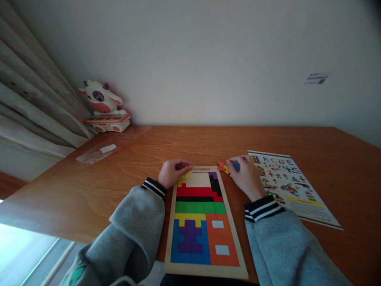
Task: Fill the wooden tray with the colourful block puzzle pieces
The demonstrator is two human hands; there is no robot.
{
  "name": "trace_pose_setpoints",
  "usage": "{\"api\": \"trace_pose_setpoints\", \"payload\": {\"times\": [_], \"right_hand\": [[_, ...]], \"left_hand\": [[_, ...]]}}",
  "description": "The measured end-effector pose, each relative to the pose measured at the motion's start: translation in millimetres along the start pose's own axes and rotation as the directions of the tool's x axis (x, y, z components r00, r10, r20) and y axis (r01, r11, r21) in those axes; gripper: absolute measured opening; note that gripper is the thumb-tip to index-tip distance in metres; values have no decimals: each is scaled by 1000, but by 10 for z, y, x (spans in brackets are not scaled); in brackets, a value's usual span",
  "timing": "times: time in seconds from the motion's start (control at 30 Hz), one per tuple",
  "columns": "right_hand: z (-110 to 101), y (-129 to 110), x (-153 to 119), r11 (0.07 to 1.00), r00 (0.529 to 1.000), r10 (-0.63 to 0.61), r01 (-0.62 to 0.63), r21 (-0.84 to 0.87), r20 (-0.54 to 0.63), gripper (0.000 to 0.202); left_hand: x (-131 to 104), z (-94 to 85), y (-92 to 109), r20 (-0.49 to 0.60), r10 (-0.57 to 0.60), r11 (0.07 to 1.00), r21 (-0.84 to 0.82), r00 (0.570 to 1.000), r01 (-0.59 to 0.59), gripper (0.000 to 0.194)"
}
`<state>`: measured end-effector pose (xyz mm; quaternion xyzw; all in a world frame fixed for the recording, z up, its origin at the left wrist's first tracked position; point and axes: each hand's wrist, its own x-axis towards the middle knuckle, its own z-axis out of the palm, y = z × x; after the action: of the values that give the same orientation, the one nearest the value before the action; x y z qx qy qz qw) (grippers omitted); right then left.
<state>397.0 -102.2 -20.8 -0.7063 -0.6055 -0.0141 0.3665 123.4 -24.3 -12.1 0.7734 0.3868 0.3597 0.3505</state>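
Observation:
A wooden puzzle board (244, 270) with a pale frame lies in front of me, its lower part filled with coloured block pieces. At its upper left corner my left hand (172, 173) pinches a yellow puzzle piece (187, 174), partly hidden by the fingers. The bare light bed (198, 180) shows beside it. Just right of the frame's top, my right hand (245, 176) has its fingers closed around a blue puzzle piece (236, 166). An orange piece (220, 165) and a small yellow piece (226, 170) lie close to those fingertips.
A printed pattern sheet (293, 182) lies on the wooden table (184, 143), partly behind my right hand. A cow-shaped toy with a keyboard (105, 107) stands at the back left, near a clear plastic bag (101, 153). Curtain hangs at left; a wall rises behind.

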Motion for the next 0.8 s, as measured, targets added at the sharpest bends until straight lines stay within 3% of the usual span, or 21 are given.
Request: {"api": "trace_pose_setpoints", "payload": {"times": [0.1,0.2,0.33,0.47,0.6,0.67,0.8], "right_hand": [[-5,-186,-39,965,980,-168,143,218,103,29],[29,-401,-127,905,918,-329,239,351,223,27],[90,-602,-225,885,905,-356,246,395,233,24],[115,-636,-252,872,882,-407,297,389,237,18],[118,-587,-259,871,867,-427,318,375,257,16],[117,-571,-263,873,867,-428,323,366,256,16],[107,-581,-267,869,867,-434,331,367,246,14]], "left_hand": [[0,58,5,5,-47,988,-150,999,47,33],[-27,124,47,9,-28,979,-203,1000,29,35],[-84,182,133,22,37,979,-199,999,-31,36],[-83,104,173,65,119,993,-2,991,-119,32],[-33,-117,155,134,163,965,186,977,-187,31],[-18,-236,137,241,224,932,229,944,-280,31],[-27,-373,93,443,338,853,228,830,-469,36]]}}
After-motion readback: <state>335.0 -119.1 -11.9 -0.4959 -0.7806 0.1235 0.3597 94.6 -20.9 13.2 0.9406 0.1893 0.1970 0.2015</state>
